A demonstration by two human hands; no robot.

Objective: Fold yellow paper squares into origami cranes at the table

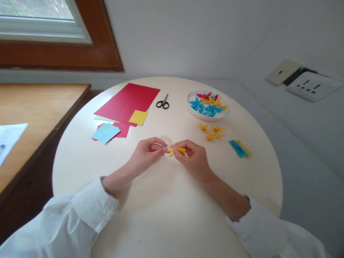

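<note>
Head view: pinching a folded yellow paper (182, 150) low over the middle of the round white table (161, 222)
Gripped at the body by right hand (195, 157), thumb and forefinger closed; pinched at the narrow tip by left hand (147, 150), fingertips together; best to steady the body, press creases lightly and evenly, avoid skewing or tearing the tip, and compare with the 3 folded yellow shapes (214, 136) lying near, short of the white dish (194, 114)

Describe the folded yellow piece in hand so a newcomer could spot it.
Near the middle of the round white table, the left hand and right hand are close together. The right hand pinches the folded yellow piece there. It alone is held, while the yellow cranes farther back lie on the table.
</note>
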